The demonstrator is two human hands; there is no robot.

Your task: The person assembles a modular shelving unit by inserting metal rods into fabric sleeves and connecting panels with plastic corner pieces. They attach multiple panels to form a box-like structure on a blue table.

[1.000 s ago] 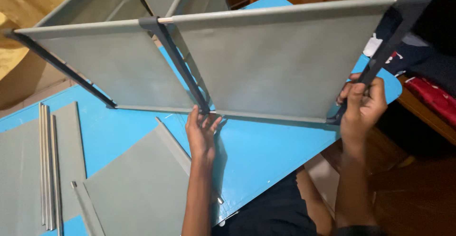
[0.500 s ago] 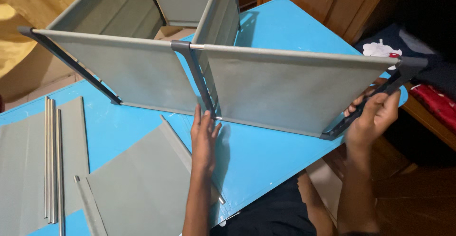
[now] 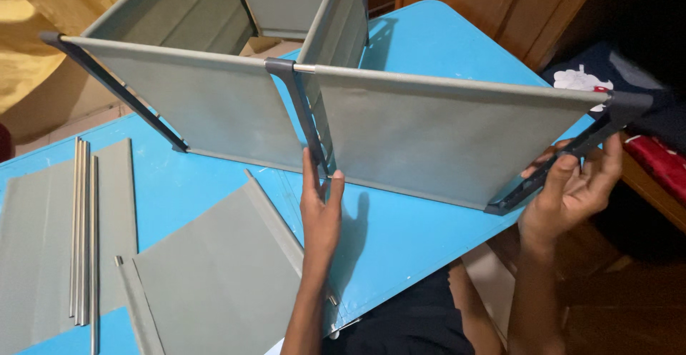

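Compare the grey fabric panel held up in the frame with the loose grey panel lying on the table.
The framed panel stands upright, stretched taut between dark plastic posts, right hand at its end post. The loose panel lies flat on the blue table, unframed, untouched. Both are grey fabric rectangles with sleeved edges.

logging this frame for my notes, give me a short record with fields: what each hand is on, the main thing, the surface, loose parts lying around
main thing: grey fabric-panel rack with dark plastic frame bars, standing on edge on the table
left hand: left hand flat against the dark middle upright bar, fingers straight
right hand: right hand curled around the dark end bar at the rack's right end
surface: bright blue table
loose parts: thin silver metal rods lying side by side at left; flat grey fabric panel lying near the left forearm
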